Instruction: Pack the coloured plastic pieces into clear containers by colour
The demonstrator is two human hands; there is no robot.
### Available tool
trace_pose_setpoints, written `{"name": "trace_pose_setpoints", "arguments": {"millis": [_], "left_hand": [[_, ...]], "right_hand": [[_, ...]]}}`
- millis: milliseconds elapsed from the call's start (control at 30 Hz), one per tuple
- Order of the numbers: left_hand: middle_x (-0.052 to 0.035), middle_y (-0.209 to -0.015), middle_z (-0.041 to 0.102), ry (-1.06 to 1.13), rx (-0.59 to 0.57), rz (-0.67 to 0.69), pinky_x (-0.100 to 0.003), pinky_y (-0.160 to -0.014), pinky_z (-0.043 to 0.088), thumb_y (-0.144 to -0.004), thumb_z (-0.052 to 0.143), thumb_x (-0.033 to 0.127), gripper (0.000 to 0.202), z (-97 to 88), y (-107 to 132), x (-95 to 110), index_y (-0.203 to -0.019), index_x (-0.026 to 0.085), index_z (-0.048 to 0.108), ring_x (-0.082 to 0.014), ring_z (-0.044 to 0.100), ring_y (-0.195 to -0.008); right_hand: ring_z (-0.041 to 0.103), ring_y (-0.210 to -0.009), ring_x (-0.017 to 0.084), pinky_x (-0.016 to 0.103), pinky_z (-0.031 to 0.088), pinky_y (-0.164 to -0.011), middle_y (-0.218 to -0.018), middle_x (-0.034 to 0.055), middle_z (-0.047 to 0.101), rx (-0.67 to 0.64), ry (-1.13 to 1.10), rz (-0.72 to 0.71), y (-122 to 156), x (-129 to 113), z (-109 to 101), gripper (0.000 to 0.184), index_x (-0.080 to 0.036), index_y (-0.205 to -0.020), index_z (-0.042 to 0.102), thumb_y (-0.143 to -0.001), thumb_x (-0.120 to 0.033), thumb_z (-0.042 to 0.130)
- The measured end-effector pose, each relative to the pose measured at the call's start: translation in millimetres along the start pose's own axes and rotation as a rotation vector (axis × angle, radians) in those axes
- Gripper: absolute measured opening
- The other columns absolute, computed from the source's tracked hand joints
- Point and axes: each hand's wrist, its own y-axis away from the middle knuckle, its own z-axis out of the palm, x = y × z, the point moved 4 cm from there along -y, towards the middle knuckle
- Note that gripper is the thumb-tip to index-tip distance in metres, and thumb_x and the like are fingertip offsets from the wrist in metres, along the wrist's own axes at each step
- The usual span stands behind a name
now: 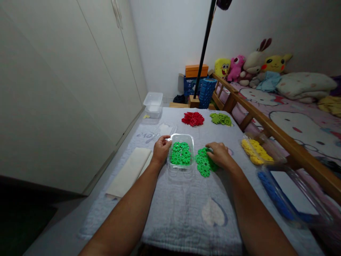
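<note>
A clear plastic container (194, 145) with green flower-shaped interlocking discs (180, 154) in it stands upright on the cloth. At its left rim, my left hand (162, 149) is closed on the wall, thumb and fingers at the upper left corner. A loose pile of the same green discs (204, 165) lies just right of the container. My right hand (220, 154) bends over this pile, its thumb and forefinger pinched at the upper edge on green discs. The palm hides part of the pile.
Red discs (193, 119) and lime-green discs (221, 119) lie in piles farther back. To the right are boxes of yellow discs (255, 151) and blue discs (277, 199), beside a wooden bed rail (255, 113). Clear containers (153, 103) and a pale folded sheet (129, 170) are left.
</note>
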Motion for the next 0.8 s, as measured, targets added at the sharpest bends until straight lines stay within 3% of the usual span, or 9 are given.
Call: {"name": "trace_pose_setpoints", "arguments": {"millis": [233,433,667,800], "left_hand": [[0.0094,-0.06,0.045,0.0,-0.003,-0.001,-0.024,-0.053,0.03,-0.073,0.067,0.04,0.039,-0.2,-0.5,-0.7,-0.104,0.017,0.066,-0.0098,0.038,-0.052],[0.0095,-0.06,0.044,-0.008,0.004,-0.001,-0.024,-0.053,0.03,-0.074,0.067,0.04,0.038,-0.3,0.5,0.4,-0.104,0.017,0.065,-0.0098,0.038,-0.052],[0.0093,-0.06,0.045,-0.015,-0.001,-0.004,-0.024,-0.053,0.03,-0.074,0.067,0.041,0.039,-0.6,1.0,1.1,-0.105,0.018,0.065,-0.0102,0.038,-0.052],[0.009,-0.061,0.045,-0.022,0.004,-0.013,-0.024,-0.053,0.029,-0.074,0.067,0.041,0.038,-0.8,1.4,2.4,-0.105,0.018,0.066,-0.0102,0.039,-0.052]], "right_hand": [[0.062,-0.114,0.029,0.039,0.037,-0.09,-0.126,0.0095,0.075,-0.085,0.056,-0.033,-0.8,-1.8,5.1,0.028,-0.023,-0.115,0.078,-0.092,-0.022,0.061],[0.062,-0.114,0.029,0.039,0.035,-0.091,-0.12,0.0086,0.077,-0.055,0.066,-0.003,0.7,-1.8,4.1,0.027,-0.023,-0.113,0.079,-0.093,-0.024,0.061],[0.06,-0.107,0.03,0.042,0.036,-0.09,-0.112,0.0121,0.077,0.164,0.028,0.046,1.5,-2.3,-0.1,0.028,-0.022,-0.102,0.081,-0.097,-0.025,0.054],[0.06,-0.1,0.028,0.041,0.039,-0.088,-0.099,0.0111,0.074,0.344,-0.148,-0.018,2.2,-8.3,-8.1,0.025,-0.022,-0.094,0.079,-0.096,-0.028,0.055]]}}
